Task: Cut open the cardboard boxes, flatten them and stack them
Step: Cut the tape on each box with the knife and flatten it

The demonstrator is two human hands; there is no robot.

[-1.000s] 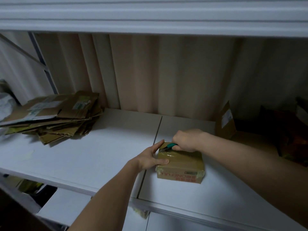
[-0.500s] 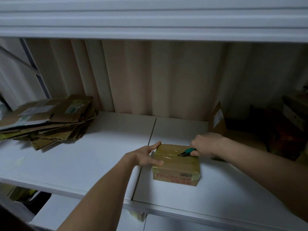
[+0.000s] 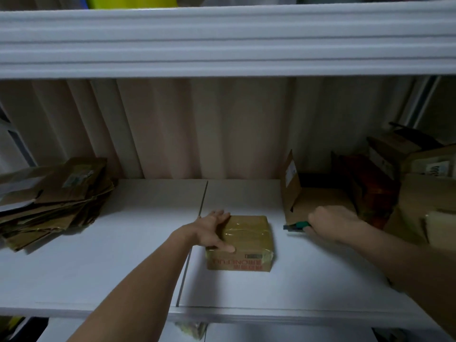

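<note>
Left hand point(image 3: 214, 230) spread flat on the taped box point(image 3: 244, 239), mid-shelf point(image 3: 123, 255) | right hand point(image 3: 332, 222) gripping green cutter point(image 3: 297, 226) just right of box, blade clear | flattened stack point(image 3: 51, 198) far left

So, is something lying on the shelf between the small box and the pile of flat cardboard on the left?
Nothing visible. The shelf between the small box and the pile shows only bare white surface. The left hand rests on the box's left side.
</note>
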